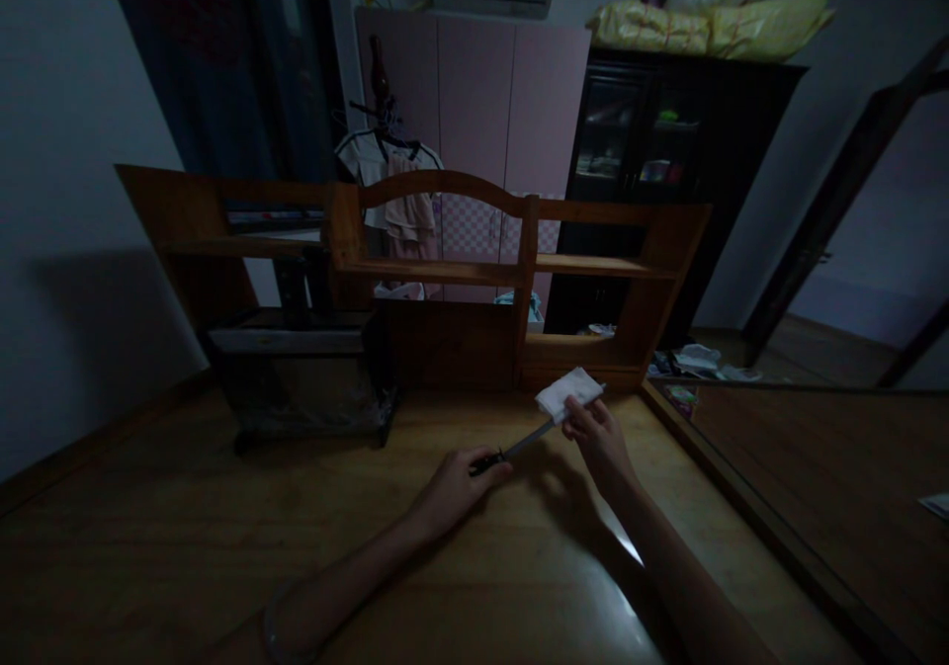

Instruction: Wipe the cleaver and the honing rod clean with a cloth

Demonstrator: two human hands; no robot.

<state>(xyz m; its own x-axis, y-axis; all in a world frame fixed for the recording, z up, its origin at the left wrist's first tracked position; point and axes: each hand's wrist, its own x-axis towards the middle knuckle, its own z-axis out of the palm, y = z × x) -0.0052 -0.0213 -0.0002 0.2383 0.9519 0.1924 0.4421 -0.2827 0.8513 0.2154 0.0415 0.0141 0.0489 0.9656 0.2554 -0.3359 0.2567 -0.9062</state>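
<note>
Knife-like tool with a black handle and a slim grey metal blade is held in the air between the two hands, above the pale, glossy wooden surface and slanting from near left to far right. Its far part runs into a folded white cloth or paper tissue, and what seems to be a bit of the tip shows at the right edge of that fold. The work looks to be under way rather than finished: the white fold is on the blade, while the stretch nearer the handle is bare. How much of the blade has been gone over, and how much is left, cannot be judged. The left hand has its fingers closed round the black handle, thumb lying along it. The right hand has its fingers nearly together, pinching the white fold against the blade; whether they also press the metal directly is hidden. Beyond them, at the far side, stands a brown wooden shelf unit with an arched top, and to the left a dark, box-shaped stand.
</note>
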